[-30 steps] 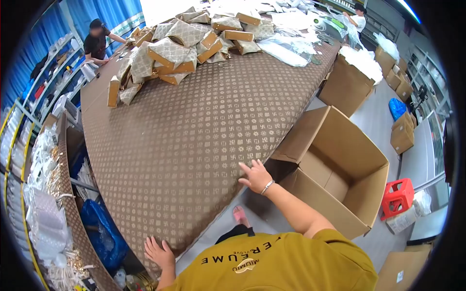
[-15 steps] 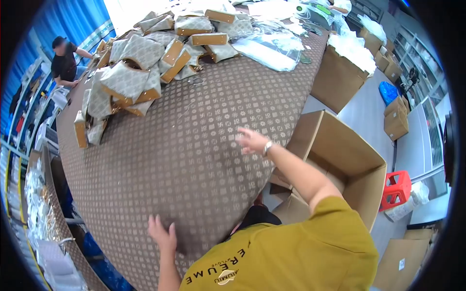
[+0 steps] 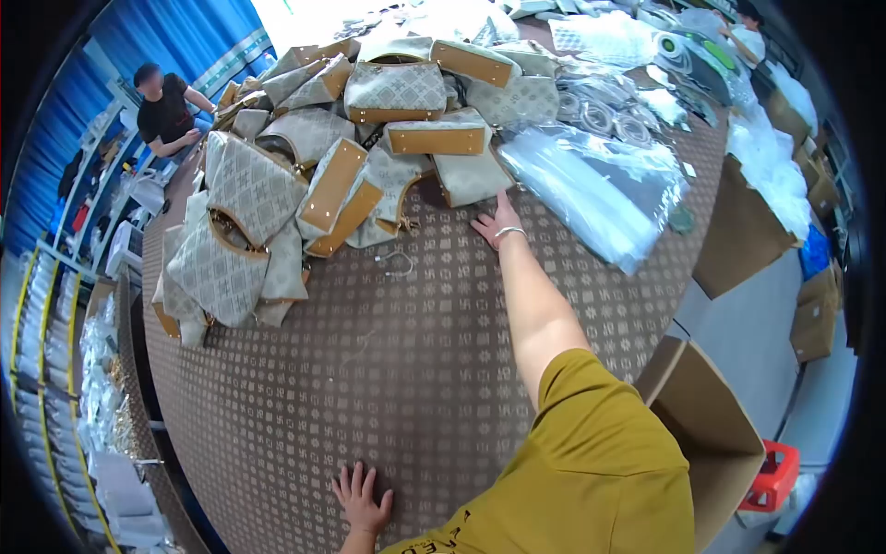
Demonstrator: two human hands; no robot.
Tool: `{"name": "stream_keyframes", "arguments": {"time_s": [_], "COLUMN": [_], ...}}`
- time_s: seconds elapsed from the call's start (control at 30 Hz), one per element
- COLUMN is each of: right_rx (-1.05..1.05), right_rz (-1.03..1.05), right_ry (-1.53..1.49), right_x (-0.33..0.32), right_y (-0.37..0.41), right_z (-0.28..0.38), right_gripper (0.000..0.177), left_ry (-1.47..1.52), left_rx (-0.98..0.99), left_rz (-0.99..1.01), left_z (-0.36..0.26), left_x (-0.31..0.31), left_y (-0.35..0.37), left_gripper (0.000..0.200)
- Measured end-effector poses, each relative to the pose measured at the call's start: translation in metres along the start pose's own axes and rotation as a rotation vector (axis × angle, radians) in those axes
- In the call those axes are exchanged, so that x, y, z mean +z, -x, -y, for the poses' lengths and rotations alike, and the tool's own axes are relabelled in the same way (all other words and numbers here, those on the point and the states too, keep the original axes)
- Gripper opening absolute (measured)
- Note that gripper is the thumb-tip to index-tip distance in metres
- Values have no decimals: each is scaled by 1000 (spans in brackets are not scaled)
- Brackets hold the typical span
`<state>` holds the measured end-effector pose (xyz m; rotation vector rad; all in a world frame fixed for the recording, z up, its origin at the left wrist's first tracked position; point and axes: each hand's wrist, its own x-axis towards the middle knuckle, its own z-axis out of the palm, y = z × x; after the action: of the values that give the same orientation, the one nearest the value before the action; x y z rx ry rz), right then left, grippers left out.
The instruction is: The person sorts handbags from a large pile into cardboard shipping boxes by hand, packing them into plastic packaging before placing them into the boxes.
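- Right hand (image 3: 496,223): fingers extended, unclenched, tips at patterned handbag (image 3: 469,175), arm stretched for reach.
- Left hand (image 3: 362,499): splayed flat on table (image 3: 388,369), bracing the lean.

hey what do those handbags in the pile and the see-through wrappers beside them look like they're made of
Handbags: probably coated canvas or faux leather, matte beige with a fine repeating printed pattern. Their tan panels look like smooth leather or an imitation. Wrappers: thin clear plastic film, glossy and crinkled, with bright glare on the folds.
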<state>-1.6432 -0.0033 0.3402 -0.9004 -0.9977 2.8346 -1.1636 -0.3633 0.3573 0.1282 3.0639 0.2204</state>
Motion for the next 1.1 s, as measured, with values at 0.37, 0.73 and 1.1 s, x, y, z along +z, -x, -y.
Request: {"name": "stream_keyframes", "arguments": {"time_s": [0.37,0.73,1.1], "right_rx": [-1159,-1136,-167], "right_rz": [487,282,-287], "right_ry": [753,1866,2163], "right_x": [106,17,-92], "right_y": [116,89,47], "right_z": [-63,78,133], "right_gripper": [23,45,80], "left_ry": [-90,-101,-69], "left_rx": [-38,-42,-4], "left_rz": [76,57,-73], "left_z": [-5,5,15], "left_x": [16,33,65], "left_y": [3,-4,-27], "left_gripper": [58,57,57]}}
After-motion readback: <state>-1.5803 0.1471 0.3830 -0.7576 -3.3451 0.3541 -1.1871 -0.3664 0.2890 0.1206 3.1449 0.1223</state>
